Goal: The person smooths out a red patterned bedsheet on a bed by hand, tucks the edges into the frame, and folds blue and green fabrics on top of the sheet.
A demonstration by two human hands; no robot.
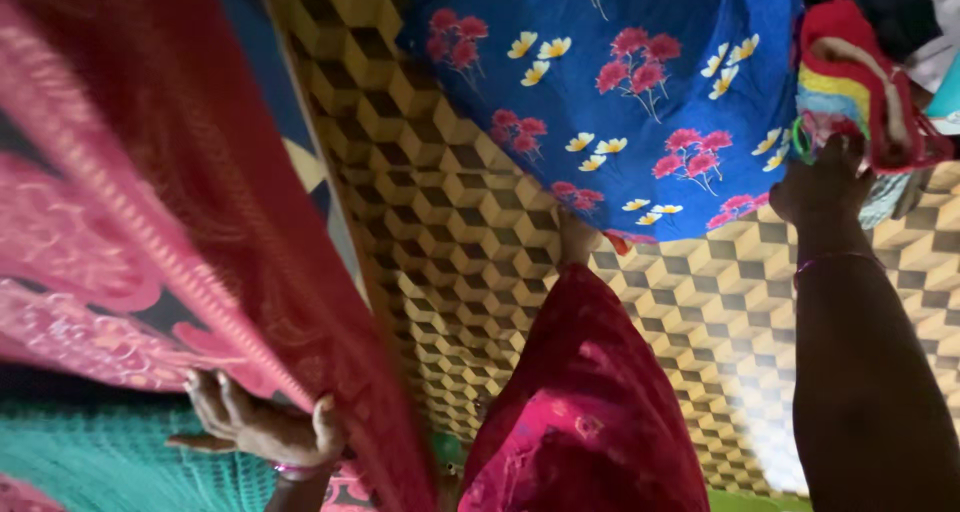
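Your left hand (262, 427) sits low in view, fingers spread and hooked under the edge of the red patterned cloth (200, 202), which sweeps up and across the left side, hanging loose rather than lying flat. Your right hand (825, 182) is up at the far right, closed on the striped knitted bundle (850, 82) of red, yellow and pale blue; a thin bangle rings that wrist. The hands are well apart. Between them lies the bed cover with the brown and yellow cube print (470, 242), a blue pillow with red and yellow flowers (620, 92) on it, and a second fold of red cloth (590, 412) low in the middle. Teal netting (90, 462) shows at bottom left. Judging by its drape, the red cloth is light, soft and likely to slide; take it along the hem, bunched, not by one thin corner
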